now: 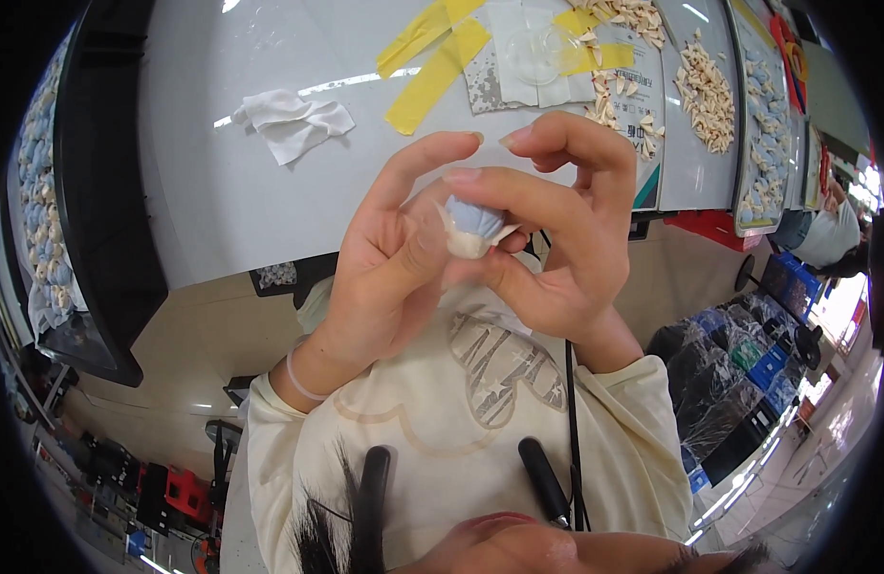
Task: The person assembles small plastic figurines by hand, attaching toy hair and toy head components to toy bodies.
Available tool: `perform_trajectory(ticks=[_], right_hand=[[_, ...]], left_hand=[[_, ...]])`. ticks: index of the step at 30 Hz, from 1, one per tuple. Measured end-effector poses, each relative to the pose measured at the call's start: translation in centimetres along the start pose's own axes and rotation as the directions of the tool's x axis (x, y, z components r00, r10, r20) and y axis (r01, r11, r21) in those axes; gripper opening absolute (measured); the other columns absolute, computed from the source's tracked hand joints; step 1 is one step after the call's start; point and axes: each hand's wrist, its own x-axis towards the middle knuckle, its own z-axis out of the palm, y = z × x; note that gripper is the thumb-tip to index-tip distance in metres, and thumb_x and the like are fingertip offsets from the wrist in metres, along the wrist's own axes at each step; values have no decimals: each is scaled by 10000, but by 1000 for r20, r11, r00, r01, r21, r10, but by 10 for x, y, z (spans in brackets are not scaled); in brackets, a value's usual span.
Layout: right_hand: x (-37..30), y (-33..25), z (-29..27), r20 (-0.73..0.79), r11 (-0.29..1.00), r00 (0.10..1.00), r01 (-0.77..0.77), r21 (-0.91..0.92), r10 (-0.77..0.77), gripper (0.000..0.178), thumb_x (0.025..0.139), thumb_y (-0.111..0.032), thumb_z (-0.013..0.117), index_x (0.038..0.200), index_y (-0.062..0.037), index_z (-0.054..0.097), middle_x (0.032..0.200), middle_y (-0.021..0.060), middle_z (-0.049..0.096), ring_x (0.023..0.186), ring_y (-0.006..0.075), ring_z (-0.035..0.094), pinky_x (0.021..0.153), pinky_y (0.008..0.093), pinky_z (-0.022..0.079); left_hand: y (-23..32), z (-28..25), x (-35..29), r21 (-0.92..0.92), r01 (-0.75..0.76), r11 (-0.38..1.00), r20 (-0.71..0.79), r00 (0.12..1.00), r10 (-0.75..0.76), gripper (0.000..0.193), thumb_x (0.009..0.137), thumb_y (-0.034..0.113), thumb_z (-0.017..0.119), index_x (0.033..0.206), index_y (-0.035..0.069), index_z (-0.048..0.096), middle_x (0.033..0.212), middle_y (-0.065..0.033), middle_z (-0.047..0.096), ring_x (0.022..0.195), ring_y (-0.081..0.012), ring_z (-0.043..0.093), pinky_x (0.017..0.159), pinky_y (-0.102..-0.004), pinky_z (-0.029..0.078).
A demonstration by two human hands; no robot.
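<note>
At the left edge, black-rimmed tray: a long tray point(126, 244) stands beside the white table point(207, 187), with many small blue and cream pieces point(48, 172) massed along its far side.
White cloth: a crumpled cloth point(294, 124) lies alone on the left part of the table top.
Pale wristband: a thin band point(303, 380) circles the left wrist.
Left hand: the hand point(389, 244) is curved, its thumb by the left side of the piece, its index finger arched up and away; whether it grips the piece, I cannot tell.
Yellow tape: strips point(440, 81) lie on the table beyond the hands.
Blue-and-cream piece: the small rounded piece point(473, 218) is up between both hands, blue part above, cream part below, with thin white flaps at its sides.
Clear dish: a round transparent dish point(535, 55) rests on white sheets, partly over the tape.
Right hand: the hand point(566, 225) holds the piece, one finger across its top and the thumb low at its right; another finger curls above.
Cream points: small pointed pieces point(705, 96) lie in heaps.
Right tray: more blue pieces point(769, 105) fill it.
</note>
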Motion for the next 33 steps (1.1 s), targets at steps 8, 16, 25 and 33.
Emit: perform_trajectory(ticks=[8,16,25,33], right_hand=[[-2,0,1,36,998,999,-43,44,41,360,525,-78,646,885,-76,627,992,113,421,837,187,441,608,226,361],[-3,1,3,-56,991,996,-62,116,69,445,469,-43,657,887,-193,619,973,20,495,865,173,422,659,274,350],[-2,1,1,-39,985,995,-89,148,95,459,476,-43,660,909,-186,608,977,26,496,865,175,427,667,282,349],[-2,7,-1,-79,983,995,-52,175,67,444,474,4,636,895,-133,601,956,48,527,876,203,458,710,290,374]], left_hand=[[1,2,-2,166,-49,985,-43,997,57,475,832,153,486,1221,18,248,1141,-170,430,1029,-216,462,805,-313,449],[4,1,-3,309,-126,943,23,992,125,406,825,85,476,1177,-9,297,1158,-189,429,1074,-218,437,816,-302,444],[7,4,-3,375,-165,912,23,985,169,390,802,-5,472,1155,-27,307,1149,-196,421,1072,-222,434,800,-305,452],[28,-9,-6,754,-385,531,120,877,465,351,733,-66,544,1052,-44,398,1037,-161,468,887,-177,514,663,-246,462]])
